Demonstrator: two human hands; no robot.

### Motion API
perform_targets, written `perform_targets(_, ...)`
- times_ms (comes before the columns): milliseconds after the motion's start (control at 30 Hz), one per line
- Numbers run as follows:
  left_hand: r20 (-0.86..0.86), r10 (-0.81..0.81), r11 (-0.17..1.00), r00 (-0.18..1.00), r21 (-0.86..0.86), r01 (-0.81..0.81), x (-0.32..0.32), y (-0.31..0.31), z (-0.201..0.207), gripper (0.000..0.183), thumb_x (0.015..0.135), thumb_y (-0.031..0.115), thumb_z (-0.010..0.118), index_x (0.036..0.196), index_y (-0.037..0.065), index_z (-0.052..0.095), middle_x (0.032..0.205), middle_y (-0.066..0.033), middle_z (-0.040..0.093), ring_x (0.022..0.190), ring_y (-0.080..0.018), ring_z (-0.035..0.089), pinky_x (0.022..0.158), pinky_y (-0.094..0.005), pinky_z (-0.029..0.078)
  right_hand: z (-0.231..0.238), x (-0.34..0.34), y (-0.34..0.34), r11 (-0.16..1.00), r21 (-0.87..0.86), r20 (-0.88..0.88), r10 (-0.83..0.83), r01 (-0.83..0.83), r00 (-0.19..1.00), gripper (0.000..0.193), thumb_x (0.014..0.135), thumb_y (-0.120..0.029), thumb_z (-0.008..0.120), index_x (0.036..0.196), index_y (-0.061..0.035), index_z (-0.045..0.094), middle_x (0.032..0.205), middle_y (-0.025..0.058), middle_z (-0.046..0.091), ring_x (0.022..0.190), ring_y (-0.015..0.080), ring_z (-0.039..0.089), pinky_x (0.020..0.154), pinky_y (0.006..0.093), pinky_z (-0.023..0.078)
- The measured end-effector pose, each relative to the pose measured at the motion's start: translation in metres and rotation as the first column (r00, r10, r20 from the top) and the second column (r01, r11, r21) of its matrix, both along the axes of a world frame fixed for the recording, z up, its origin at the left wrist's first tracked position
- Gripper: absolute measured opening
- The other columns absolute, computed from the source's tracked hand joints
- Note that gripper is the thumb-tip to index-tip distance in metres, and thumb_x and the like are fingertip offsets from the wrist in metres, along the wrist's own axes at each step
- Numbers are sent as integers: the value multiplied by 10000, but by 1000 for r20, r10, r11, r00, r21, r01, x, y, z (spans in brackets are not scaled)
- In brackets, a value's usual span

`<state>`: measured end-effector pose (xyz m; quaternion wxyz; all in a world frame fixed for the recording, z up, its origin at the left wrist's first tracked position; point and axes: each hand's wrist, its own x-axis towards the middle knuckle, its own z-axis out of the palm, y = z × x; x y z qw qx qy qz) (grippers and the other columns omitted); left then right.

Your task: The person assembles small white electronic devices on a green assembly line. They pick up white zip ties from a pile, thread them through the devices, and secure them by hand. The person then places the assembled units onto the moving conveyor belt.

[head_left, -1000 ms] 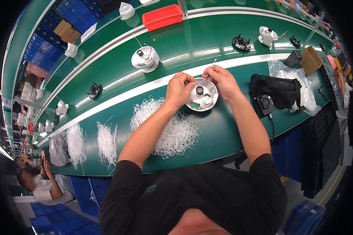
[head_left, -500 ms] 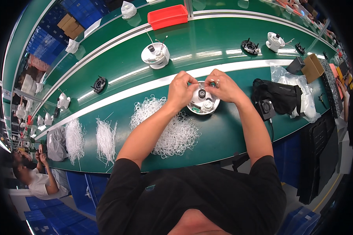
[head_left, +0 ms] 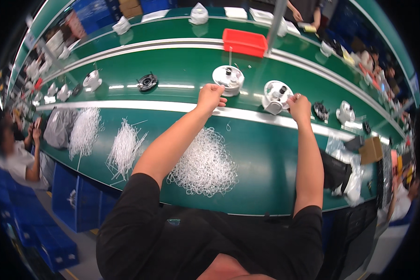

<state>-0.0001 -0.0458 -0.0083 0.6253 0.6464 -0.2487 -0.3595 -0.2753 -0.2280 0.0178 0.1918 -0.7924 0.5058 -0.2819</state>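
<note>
At the far side of the bench, my right hand (head_left: 299,108) pinches the edge of a white round device housing (head_left: 272,101) with a black cylinder inside. That housing sits tilted on the green conveyor belt, close to its white near rail. To its left stands a second white round housing (head_left: 229,87) with a thin white strip sticking up from it. My left hand (head_left: 212,99) reaches to the near left edge of this one, its fingers apart and touching the rim. Below my arms lies a heap of white looped cable ties (head_left: 204,163).
Straight white ties (head_left: 125,148) and another white bundle (head_left: 86,130) lie left, beside a grey bag (head_left: 59,128). Black ring parts (head_left: 148,82) and more housings stand along the belt. A red tray (head_left: 244,43) is beyond it. Right are a black bag (head_left: 335,171) and an open carton (head_left: 371,150).
The housing between my hands has gone from the bench to the belt, at my right hand. My left hand has left it for the other housing. The view has shifted.
</note>
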Motion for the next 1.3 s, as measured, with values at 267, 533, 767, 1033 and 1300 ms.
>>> perform_targets(267, -92, 68, 998, 993, -3, -68, 23, -47, -19, 472, 988, 257, 585, 1292, -60, 413, 1123, -224, 602, 764, -266, 714, 568, -327, 616, -18, 21, -13, 903, -216, -10, -383, 372, 924, 783, 866, -291, 739, 1457, -5, 313, 1283, 235, 569, 1211, 402, 544, 994, 467, 457)
perform_targets(533, -116, -56, 997, 992, -65, 48, -5, -56, -16, 388, 949, 54, 470, 1326, -24, 423, 1126, -206, 615, 820, -275, 718, 606, -315, 629, -35, 21, 32, 983, 65, 434, 129, -174, 892, 517, 852, -242, 778, 1225, 71, 604, 849, 61, 647, 789, 160, 615, 780, 296, 496)
perform_targets(767, 40, -417, 908, 908, -34, 418, -37, -2, 10, 439, 947, 70, 476, 1378, -14, 465, 1075, -166, 661, 789, -231, 719, 615, -286, 613, -11, 27, 59, 834, 223, 653, 256, -505, 713, 493, 843, -119, 787, 1277, 32, 609, 833, -39, 543, 739, 54, 499, 680, 206, 421)
perform_targets(1033, 82, -463, 887, 883, 40, 461, -54, 16, 6, 444, 949, 91, 500, 1378, -23, 477, 1053, -152, 679, 774, -222, 720, 606, -285, 600, -13, 3, 82, 836, 214, 603, 294, -506, 742, 143, 860, -94, 755, 964, 3, 742, 811, -5, 668, 757, 57, 568, 656, 217, 446)
perform_targets(1300, 51, -542, 839, 839, 82, 537, -71, 21, -1, 403, 935, 106, 534, 1310, -39, 508, 1026, -162, 679, 770, -218, 721, 608, -286, 604, -23, 10, 77, 981, 44, 682, 108, -188, 723, 201, 900, -182, 723, 961, 10, 734, 841, 24, 653, 677, 85, 551, 607, 235, 467)
